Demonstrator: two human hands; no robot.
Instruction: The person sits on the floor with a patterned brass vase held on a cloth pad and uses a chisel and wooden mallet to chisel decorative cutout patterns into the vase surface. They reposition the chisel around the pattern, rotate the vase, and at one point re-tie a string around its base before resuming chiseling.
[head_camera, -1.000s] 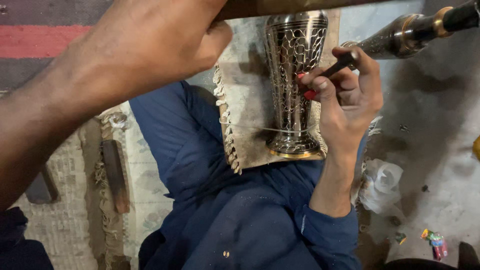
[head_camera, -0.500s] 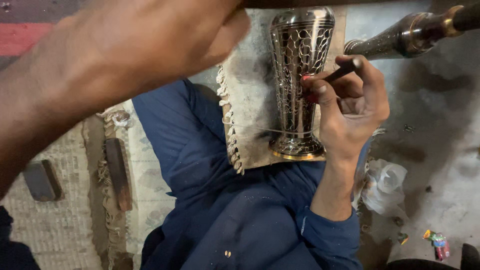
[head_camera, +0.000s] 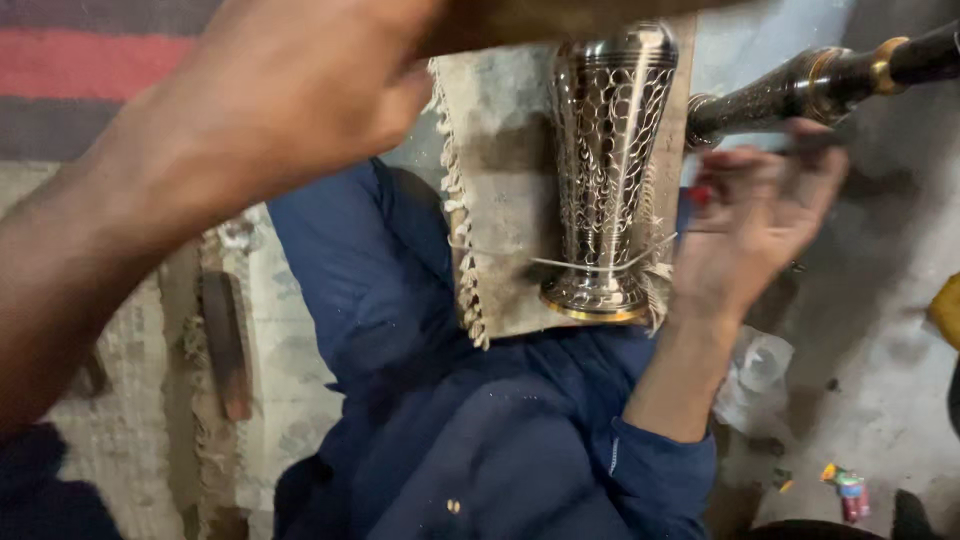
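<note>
An engraved silver metal vase (head_camera: 606, 170) with a gold-edged foot lies on a fringed beige cloth (head_camera: 500, 230) over my blue-trousered lap. My right hand (head_camera: 760, 225) is just right of the vase, apart from it and blurred, its fingers closed on a thin dark tool (head_camera: 812, 143); a red spot shows by the fingertips. My left hand (head_camera: 300, 100) is raised close to the camera, above and left of the vase, clenched on a brown wooden tool (head_camera: 540, 18) that runs along the top edge.
A dark vase-shaped piece with a gold band (head_camera: 800, 85) lies at the upper right. A crumpled clear plastic cup (head_camera: 760, 365) and a small colourful wrapper (head_camera: 850, 492) sit on the grey floor. A dark flat bar (head_camera: 225, 340) rests on the woven mat at left.
My right hand with the dark tool has pulled off the vase's side to the right. My left hand has shifted right, nearer the vase's top.
</note>
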